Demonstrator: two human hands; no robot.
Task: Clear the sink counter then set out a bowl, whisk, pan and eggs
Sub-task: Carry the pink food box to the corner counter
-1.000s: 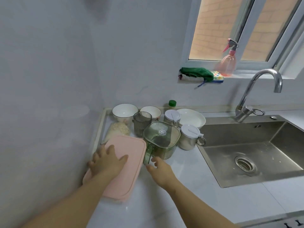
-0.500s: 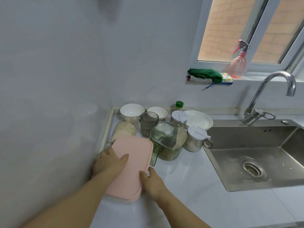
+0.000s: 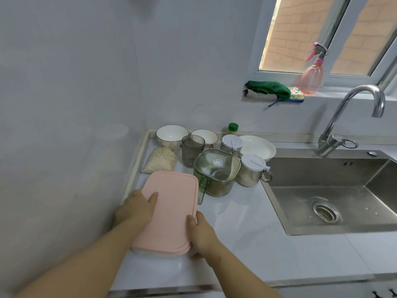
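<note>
1. The left hand point(image 3: 135, 209) and right hand point(image 3: 203, 232) each clasp a long side of the pink-lidded rectangular clear plastic box point(image 3: 171, 211), thumbs on the lid; the box is at the near left of the white counter point(image 3: 247, 250).
2. Lift level, grip even; its far corner lies just beside the green translucent handled pot point(image 3: 216, 171).
3. White ceramic bowl point(image 3: 171, 135), far corner; likely the one to set out.

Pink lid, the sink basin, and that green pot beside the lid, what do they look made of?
Pink lid: probably plastic or silicone, matt, evenly coloured, with a moulded rim. Sink basin: stainless steel, brushed grey with soft reflections. Green pot: clear tinted glass or plastic; ribbed walls, see-through lid; can't tell which.
</note>
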